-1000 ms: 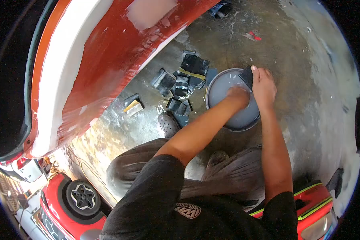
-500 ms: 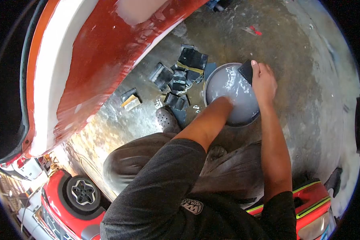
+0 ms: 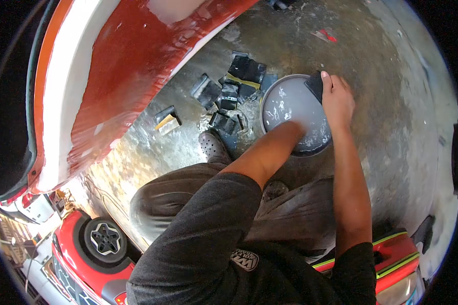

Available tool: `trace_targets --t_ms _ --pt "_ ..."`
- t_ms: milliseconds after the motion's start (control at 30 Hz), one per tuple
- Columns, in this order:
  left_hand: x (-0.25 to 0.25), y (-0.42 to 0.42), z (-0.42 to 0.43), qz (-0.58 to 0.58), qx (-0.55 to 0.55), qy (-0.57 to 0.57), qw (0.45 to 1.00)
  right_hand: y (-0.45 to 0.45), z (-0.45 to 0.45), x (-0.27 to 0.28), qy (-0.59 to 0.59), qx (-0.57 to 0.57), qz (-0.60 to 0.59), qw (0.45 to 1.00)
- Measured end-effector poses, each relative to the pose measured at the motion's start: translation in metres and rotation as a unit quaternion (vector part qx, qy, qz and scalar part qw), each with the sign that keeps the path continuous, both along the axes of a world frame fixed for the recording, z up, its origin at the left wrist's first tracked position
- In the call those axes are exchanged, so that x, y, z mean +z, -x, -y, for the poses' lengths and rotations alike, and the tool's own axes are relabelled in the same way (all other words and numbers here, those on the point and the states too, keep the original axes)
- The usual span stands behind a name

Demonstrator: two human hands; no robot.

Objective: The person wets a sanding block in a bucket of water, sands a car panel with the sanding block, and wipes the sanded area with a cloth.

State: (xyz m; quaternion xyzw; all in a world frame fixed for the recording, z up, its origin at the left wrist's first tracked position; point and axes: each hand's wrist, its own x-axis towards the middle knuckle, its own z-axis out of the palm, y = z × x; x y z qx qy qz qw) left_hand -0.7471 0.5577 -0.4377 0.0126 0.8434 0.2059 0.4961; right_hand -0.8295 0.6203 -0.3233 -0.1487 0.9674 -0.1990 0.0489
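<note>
A round container (image 3: 262, 116) of cloudy grey water stands on the floor. My left hand is sunk in the water past the wrist, so its fingers are hidden; only the forearm shows. At the container's upper right rim, my right hand (image 3: 338, 99) grips a dark sanding pad (image 3: 314, 86) between thumb and fingers. Left of the container lie several wet black sheets and blocks (image 3: 247, 70), one with a yellowish strip. A separate piece (image 3: 167, 122), dark with a tan face, rests nearer the car.
A red car panel (image 3: 132, 56) with white patches fills the upper left. My shoe (image 3: 212, 144) is near the black pieces. A red car with a wheel (image 3: 106, 240) shows at lower left, a red object (image 3: 392, 259) at lower right. Red scraps (image 3: 326, 35) lie on the floor.
My left forearm has shifted about in the water, and the ripples differ. My right hand keeps its grip on the dark pad at the rim. The whole view has tilted slightly.
</note>
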Motion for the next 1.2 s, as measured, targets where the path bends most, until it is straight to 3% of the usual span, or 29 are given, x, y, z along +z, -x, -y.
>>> trace_targets --t_ms 167,333,400,500,533,600,700,767,800,900,1033,1133,1200 --pt "0.011 -0.005 0.006 -0.006 -0.033 0.022 0.999 0.003 0.001 -0.008 -0.034 0.011 -0.032 0.999" --pt "0.075 0.005 0.02 -0.073 -0.03 0.037 0.996 0.008 0.001 0.003 -0.005 0.001 0.021 1.0" --pt "0.095 0.003 0.031 -0.131 -0.009 0.008 0.991 0.008 -0.002 0.009 0.018 0.001 0.057 0.998" --pt "0.088 -0.005 0.057 -0.227 0.019 -0.09 0.97 0.011 -0.006 0.002 0.053 -0.002 0.06 0.997" --pt "0.106 -0.008 0.058 -0.23 0.095 -0.105 0.963 0.014 -0.007 0.003 0.065 -0.005 0.078 0.995" --pt "0.154 -0.021 0.057 -0.227 0.248 -0.137 0.932 0.019 -0.009 0.003 0.084 -0.011 0.121 0.989" --pt "0.172 -0.039 0.072 -0.382 0.283 -0.174 0.863 0.04 -0.01 0.0 0.138 -0.046 0.082 0.986" --pt "0.228 -0.043 0.078 -0.28 0.417 -0.154 0.851 0.059 -0.012 0.015 0.225 -0.064 0.066 0.97" --pt "0.227 -0.044 0.093 -0.31 0.443 -0.169 0.824 0.06 -0.015 0.025 0.267 -0.072 0.058 0.959" --pt "0.26 -0.049 0.114 -0.329 0.547 -0.299 0.71 0.051 -0.016 0.051 0.446 -0.106 0.22 0.861" --pt "0.297 -0.064 0.124 -0.261 0.587 -0.424 0.638 0.023 -0.004 0.091 0.557 -0.158 0.311 0.753" --pt "0.287 -0.072 0.137 -0.234 0.584 -0.504 0.591 0.0 0.001 0.126 0.558 -0.045 0.289 0.776" --pt "0.278 -0.071 0.14 -0.248 0.608 -0.471 0.588 -0.006 0.014 0.113 0.593 0.011 0.193 0.781"
